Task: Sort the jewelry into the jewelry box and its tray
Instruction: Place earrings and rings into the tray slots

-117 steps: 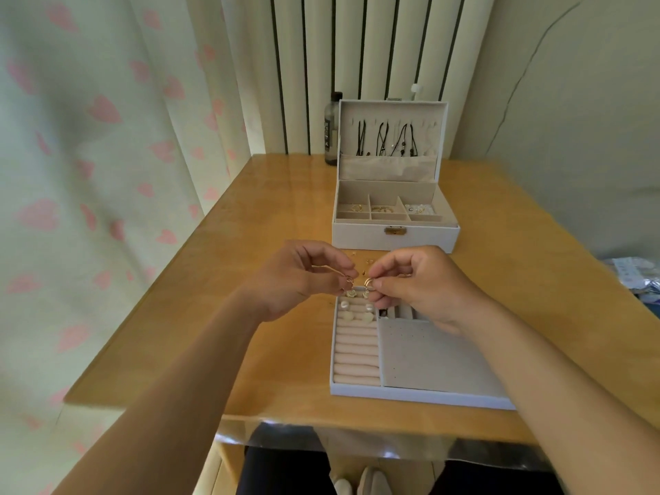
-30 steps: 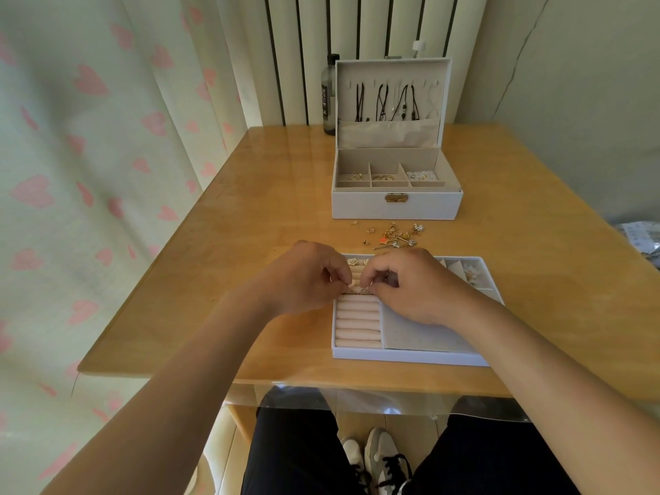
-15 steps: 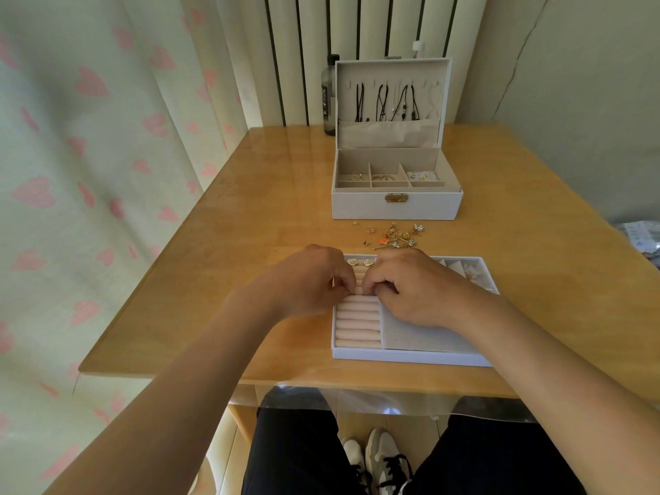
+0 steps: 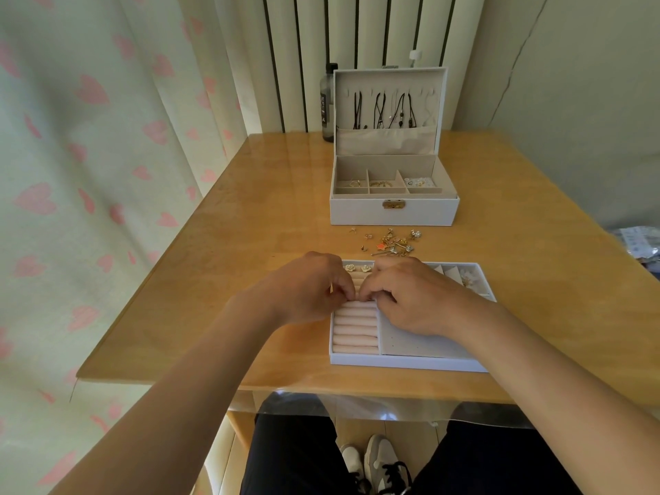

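Both left hand (image 4: 306, 291) and right hand (image 4: 411, 299) curl onto the tray (image 4: 400, 363), grip unclear; jewelry pile (image 4: 391, 241) beyond.

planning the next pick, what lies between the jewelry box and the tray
Head view: loose gold-toned jewelry pieces on the table, between jewelry box and tray.

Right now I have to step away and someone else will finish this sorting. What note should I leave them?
Hands: left hand and right hand meet fingertips over the ring rolls of the tray; whatever they pinch is hidden.
Done: two flower studs sit at the top roll; the box holds pieces in three compartments, cords hang in its lid.
Left: the loose pile on the table between box and tray.
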